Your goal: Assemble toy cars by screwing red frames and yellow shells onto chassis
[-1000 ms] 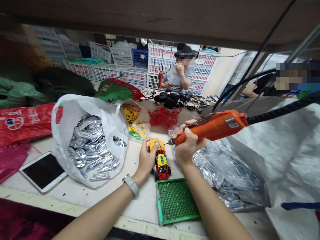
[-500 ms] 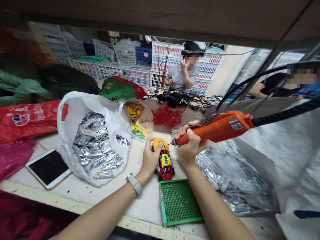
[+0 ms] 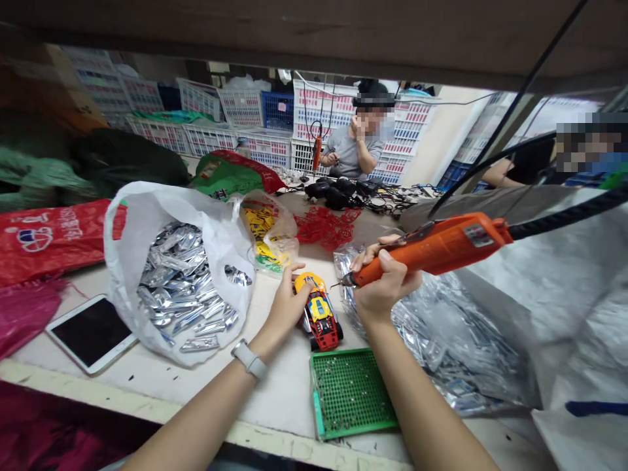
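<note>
On the white tabletop lies a toy car [image 3: 321,314] with a yellow body and red and black parts. My left hand [image 3: 284,297] is at its far left side, the thumb against the yellow end and the fingers loosely around the edge. An orange electric screwdriver [image 3: 436,245] is wrapped in my right hand [image 3: 383,281]. Its thin bit points left and stands a little to the right of the car, apart from it. Just nearer than the car sits a green gridded tray [image 3: 353,392] holding small metal pieces, probably screws.
A white plastic bag [image 3: 127,261] of shiny silver parts stands left, beside a white tablet [image 3: 91,333]. Behind are a clear bag of yellow parts [image 3: 260,222] and red pieces [image 3: 326,226]. More silver parts [image 3: 456,340] lie right. A co-worker [image 3: 356,140] sits opposite.
The screwdriver and my right hand have drawn back to the right, so the bit has left the car. My left hand has shifted slightly left and its fingers have loosened.
</note>
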Tool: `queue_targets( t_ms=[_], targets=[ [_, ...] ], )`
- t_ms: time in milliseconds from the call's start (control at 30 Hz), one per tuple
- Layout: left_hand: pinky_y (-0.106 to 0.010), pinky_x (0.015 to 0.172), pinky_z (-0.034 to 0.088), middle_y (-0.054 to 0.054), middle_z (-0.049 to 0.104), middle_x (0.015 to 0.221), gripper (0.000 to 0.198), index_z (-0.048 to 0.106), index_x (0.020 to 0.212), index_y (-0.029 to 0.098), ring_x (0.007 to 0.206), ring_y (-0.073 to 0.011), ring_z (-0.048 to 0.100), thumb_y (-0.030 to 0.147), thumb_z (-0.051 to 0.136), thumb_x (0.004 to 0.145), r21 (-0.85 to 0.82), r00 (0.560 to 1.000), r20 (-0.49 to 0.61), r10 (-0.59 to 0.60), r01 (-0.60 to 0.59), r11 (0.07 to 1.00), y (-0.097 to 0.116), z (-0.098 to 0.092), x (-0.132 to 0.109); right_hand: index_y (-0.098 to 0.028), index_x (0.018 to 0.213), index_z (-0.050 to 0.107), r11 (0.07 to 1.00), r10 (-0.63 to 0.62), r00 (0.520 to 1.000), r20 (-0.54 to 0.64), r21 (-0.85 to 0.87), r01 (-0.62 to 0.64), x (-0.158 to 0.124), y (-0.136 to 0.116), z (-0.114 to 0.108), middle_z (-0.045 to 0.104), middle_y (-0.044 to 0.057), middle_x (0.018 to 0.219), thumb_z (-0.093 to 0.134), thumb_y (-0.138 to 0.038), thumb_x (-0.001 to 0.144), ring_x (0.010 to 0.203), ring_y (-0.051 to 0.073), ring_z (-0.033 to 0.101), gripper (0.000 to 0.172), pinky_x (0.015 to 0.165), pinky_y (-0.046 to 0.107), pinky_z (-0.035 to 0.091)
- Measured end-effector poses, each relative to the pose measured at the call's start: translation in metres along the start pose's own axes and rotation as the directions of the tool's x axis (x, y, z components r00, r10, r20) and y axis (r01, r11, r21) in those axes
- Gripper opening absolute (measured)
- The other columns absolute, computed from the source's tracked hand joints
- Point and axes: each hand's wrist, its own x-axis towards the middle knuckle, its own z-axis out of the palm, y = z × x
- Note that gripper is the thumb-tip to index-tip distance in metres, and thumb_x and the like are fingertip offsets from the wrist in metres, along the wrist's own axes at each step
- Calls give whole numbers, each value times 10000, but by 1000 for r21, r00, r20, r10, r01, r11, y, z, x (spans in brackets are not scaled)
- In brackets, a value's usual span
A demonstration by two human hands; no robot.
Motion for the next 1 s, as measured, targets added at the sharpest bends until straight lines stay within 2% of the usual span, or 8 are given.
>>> queue_targets(
  t_ms=[100, 200, 267, 367, 633, 833, 1000],
  targets=[
    [-476, 1058, 475, -80, 609, 1154, 419, 607, 1217, 230, 1150, -260, 614, 258, 650, 801, 76, 996, -7, 84, -83, 994, 0, -4, 0, -229, 857, 553, 1000, 5, 1000, -8, -3, -5, 1, 1, -1, 488, -86, 531, 574, -266, 730, 379, 101, 463, 133, 420, 255, 373],
    [-503, 1170, 374, -89, 581, 1229, 341, 673, 1156, 251, 1278, -279, 546, 292, 677, 818, 141, 985, 8, 175, -174, 974, 1, -5, -2, -227, 861, 552, 1000, 29, 1000, -2, 5, -29, 0, -1, 0, 492, -87, 531, 571, -267, 729, 382, 98, 460, 139, 422, 253, 375],
    [-483, 1161, 393, -86, 608, 1189, 243, 710, 1063, 250, 1261, -277, 561, 297, 675, 827, 173, 975, 39, 217, -221, 960, 1, -5, -4, -227, 852, 547, 999, 38, 999, 1, 10, -38, 1, -1, 0, 491, -85, 530, 570, -272, 725, 382, 97, 458, 136, 417, 252, 373],
    [-452, 1072, 479, -76, 667, 1080, 153, 725, 970, 244, 1134, -262, 626, 275, 640, 846, 212, 965, 87, 248, -261, 942, 2, -6, -4, -225, 841, 546, 999, 34, 999, -6, 12, -33, 1, -2, 0, 494, -84, 533, 575, -275, 726, 379, 96, 462, 129, 410, 249, 373],
    [-435, 951, 532, -71, 693, 967, 159, 721, 862, 231, 978, -254, 658, 259, 566, 889, 319, 953, 123, 278, -303, 898, 8, -18, 1, -210, 822, 590, 995, 20, 999, -26, 99, -18, 4, -2, 0, 528, -84, 506, 611, -232, 717, 370, 91, 472, 110, 399, 229, 376],
    [-423, 934, 543, -57, 660, 933, 104, 717, 860, 224, 952, -250, 648, 222, 618, 827, 391, 955, 129, 266, -296, 872, 8, -26, 6, -208, 810, 596, 997, 3, 999, -37, 75, 0, 5, -3, -1, 522, -84, 513, 601, -236, 732, 374, 90, 475, 83, 393, 227, 374],
    [-434, 995, 523, -60, 659, 993, 150, 719, 926, 215, 1004, -248, 651, 201, 591, 847, 431, 959, 153, 239, -282, 857, 13, -27, 3, -207, 811, 587, 999, 7, 999, -41, 46, -5, 5, -3, -1, 516, -89, 511, 599, -255, 725, 367, 90, 470, 99, 390, 227, 376]
  ],
)
